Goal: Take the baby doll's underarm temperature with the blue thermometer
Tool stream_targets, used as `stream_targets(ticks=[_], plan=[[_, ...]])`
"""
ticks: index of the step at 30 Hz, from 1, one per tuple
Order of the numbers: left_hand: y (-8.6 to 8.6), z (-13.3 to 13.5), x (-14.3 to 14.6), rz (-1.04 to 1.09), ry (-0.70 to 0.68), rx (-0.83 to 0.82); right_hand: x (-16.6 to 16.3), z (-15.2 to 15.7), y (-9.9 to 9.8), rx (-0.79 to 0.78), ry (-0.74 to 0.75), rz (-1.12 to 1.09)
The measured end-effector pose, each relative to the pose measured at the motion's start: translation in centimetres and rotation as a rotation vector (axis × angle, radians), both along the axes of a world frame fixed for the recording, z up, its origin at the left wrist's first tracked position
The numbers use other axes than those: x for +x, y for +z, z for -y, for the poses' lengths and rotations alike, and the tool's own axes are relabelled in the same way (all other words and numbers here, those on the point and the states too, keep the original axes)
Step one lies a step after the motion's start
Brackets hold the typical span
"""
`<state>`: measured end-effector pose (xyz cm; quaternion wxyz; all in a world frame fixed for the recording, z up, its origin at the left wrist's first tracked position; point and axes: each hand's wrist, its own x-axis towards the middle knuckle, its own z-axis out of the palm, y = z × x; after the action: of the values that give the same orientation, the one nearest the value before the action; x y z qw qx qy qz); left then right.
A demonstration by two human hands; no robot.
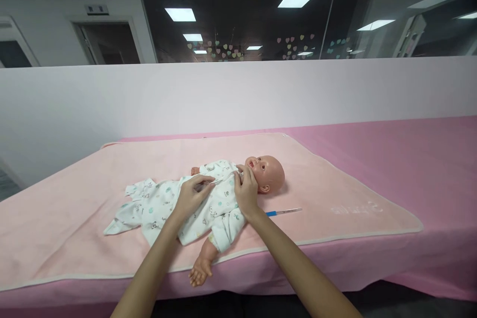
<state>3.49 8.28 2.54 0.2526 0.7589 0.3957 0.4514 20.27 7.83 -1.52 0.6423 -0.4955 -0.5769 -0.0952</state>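
A baby doll [275, 173] lies on its back, head to the right, dressed in a white printed baby shirt [223, 199]. My left hand [192, 198] rests on the front of the shirt over the belly, thumb and fingers closed on the cloth. At the collar, just below the doll's chin, my right hand [246, 190] has its fingers bent in and pinches the shirt's edge. White printed baby trousers [158, 203] spread to the left, over where the legs would be. One bare doll hand [201, 271] sticks out toward me from the near sleeve.
A slim stick with a blue end [272, 213], resembling a thermometer, lies beside the doll's shoulder. Under everything is a peach towel [346, 208] on a pink-covered table [428, 179]. A low white partition [238, 94] stands behind, with dark glass above it.
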Motion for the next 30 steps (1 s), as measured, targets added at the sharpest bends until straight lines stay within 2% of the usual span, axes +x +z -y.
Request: stream_targets(ticks=[4,7,12,22,25,30], plan=[[-0.5,-0.2,0.2,0.01,0.043,0.017,-0.4,0.3,-0.3,0.051,0.124,0.335],[-0.7,-0.5,0.3,0.034,0.058,0.013,-0.6,0.5,-0.1,0.007,0.199,0.495],[-0.8,-0.5,0.3,0.024,0.071,0.004,-0.9,0.7,0.6,-0.115,0.155,0.472],[-0.6,-0.3,0.6,-0.024,0.095,0.048,-1.4,1.3,1.0,-0.183,0.074,0.459],[-0.6,0.1,0.7,-0.08,0.117,0.162,-1.6,1.2,1.0,-0.212,0.031,0.443],[-1.0,1.2,1.1,-0.28,0.2,0.51,-1.4,1.6,1.0,-0.168,0.075,0.419]])
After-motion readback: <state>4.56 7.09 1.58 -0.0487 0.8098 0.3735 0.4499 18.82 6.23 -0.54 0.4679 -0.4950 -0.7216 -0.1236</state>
